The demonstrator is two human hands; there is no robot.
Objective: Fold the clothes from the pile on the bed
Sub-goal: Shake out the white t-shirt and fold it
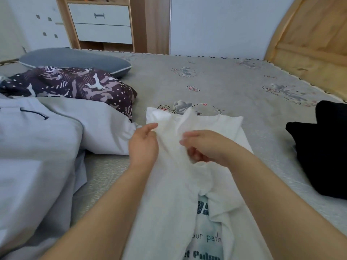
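Note:
A white T-shirt (169, 194) with teal printed lettering lies lengthwise in front of me on the grey flowered bed sheet (225, 81). Its sides are turned in over the print. My left hand (143, 145) pinches the cloth at the shirt's left edge near the top. My right hand (204, 147) grips a raised fold of the same shirt near its middle. A pile of clothes lies to the left: a pale lilac garment (47, 143) and a dark purple patterned one (75, 85).
A black garment (323, 145) lies on the right of the bed. A grey pillow (75, 59) sits at the far left. The wooden headboard (309, 44) rises at the right. A wooden cabinet with white drawers (102, 23) stands beyond the bed.

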